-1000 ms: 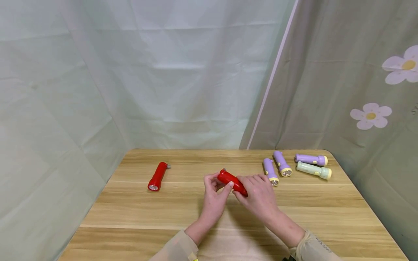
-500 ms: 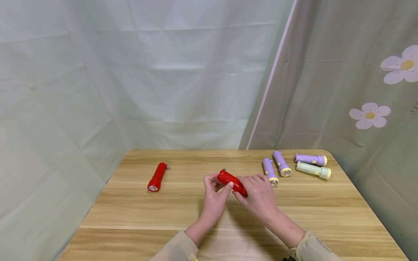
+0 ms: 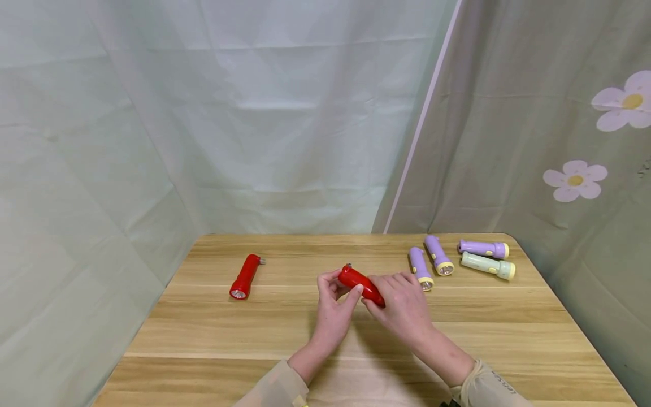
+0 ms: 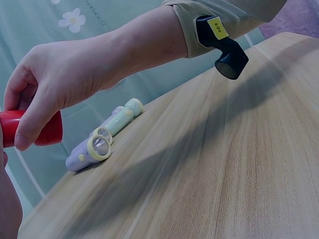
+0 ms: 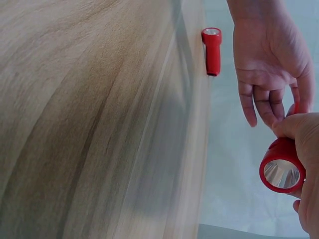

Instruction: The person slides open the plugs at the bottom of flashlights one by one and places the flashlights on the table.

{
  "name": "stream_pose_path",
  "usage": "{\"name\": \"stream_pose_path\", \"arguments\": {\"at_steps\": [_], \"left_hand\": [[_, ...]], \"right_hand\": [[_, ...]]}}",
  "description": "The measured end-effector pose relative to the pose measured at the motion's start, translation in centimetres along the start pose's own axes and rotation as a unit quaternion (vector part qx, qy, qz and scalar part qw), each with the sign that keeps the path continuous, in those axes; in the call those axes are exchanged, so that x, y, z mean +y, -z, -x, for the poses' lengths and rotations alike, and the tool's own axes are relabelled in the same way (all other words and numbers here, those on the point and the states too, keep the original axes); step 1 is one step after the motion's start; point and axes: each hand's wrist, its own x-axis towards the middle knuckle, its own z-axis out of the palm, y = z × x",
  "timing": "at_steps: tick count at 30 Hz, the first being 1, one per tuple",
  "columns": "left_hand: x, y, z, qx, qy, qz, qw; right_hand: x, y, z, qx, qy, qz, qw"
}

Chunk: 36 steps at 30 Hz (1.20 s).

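A red flashlight [image 3: 361, 282] is held above the middle of the table by both hands. My left hand [image 3: 333, 308] pinches its tail end between thumb and fingers; a small metal piece sticks out there. My right hand [image 3: 404, 305] grips the head end, its thumb underneath in the head view. The right wrist view shows the flashlight's reflector [image 5: 282, 174] facing that camera, unlit. Part of the barrel is covered by the fingers. Nearest to the right hand lies a purple flashlight [image 3: 419, 265] on the table.
Another red flashlight [image 3: 246, 277] lies at the left of the wooden table [image 3: 229, 339]. At the right back are a second purple flashlight [image 3: 438, 254], a third purple flashlight [image 3: 483, 249] and a pale green flashlight [image 3: 488, 265]. Curtains [image 3: 285, 113] hang behind.
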Motion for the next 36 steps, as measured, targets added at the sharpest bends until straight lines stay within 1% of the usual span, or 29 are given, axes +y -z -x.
{"name": "stream_pose_path", "arguments": {"at_steps": [4,12,20,27,36], "left_hand": [[-0.04,0.01,0.01,-0.001,-0.005,0.002,1.0],[-0.04,0.05,0.09,-0.002,-0.002,0.0,1.0],[-0.07,0.12,0.13,-0.005,-0.013,0.009,0.9999],[-0.18,0.18,0.15,-0.006,-0.007,0.007,0.9999],[-0.16,0.18,0.16,-0.004,-0.008,0.01,0.9999]], "right_hand": [[-0.03,0.03,0.02,0.0,0.001,0.001,1.0],[-0.17,0.12,-0.01,-0.003,-0.002,0.003,1.0],[-0.28,0.16,0.04,-0.004,-0.005,0.001,1.0],[-0.27,0.06,0.07,0.0,-0.006,-0.004,1.0],[-0.3,0.04,0.13,0.007,-0.003,-0.007,1.0]]}}
